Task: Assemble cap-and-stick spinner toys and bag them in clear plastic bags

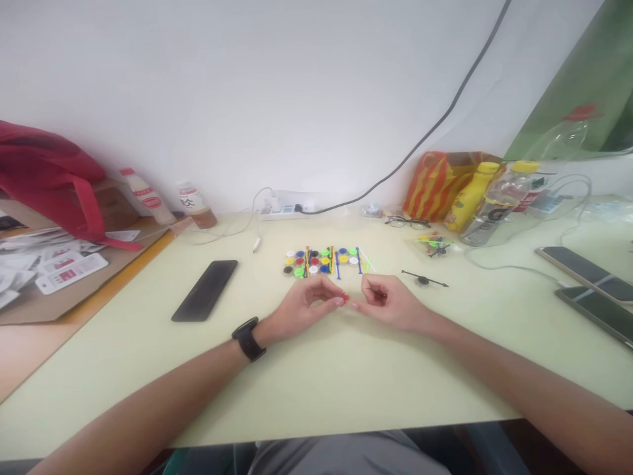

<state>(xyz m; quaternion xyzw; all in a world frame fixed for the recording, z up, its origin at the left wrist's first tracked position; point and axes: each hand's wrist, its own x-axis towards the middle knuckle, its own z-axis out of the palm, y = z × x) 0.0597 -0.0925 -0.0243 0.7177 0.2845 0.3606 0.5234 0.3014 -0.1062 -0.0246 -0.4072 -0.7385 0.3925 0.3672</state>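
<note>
My left hand (302, 305) and my right hand (386, 302) rest on the pale table (316, 382), fingertips meeting at its middle. Both are pinched on a tiny red piece (345, 299) held between them. My left wrist wears a black watch (248, 339). Just beyond the hands lies a cluster of small coloured round pieces and thin sticks (326, 261). To the right of my right hand lies a black stick with a small disc on it (424, 280). A few more coloured pieces (435, 244) sit further back right.
A black phone (206, 289) lies to the left. Two phones (588, 284) lie at the right edge with a cable. Bottles (494, 198), a striped bag (440, 181), glasses (406, 223), a power strip (287, 208) stand along the back. A red bag (44, 178) and papers sit far left.
</note>
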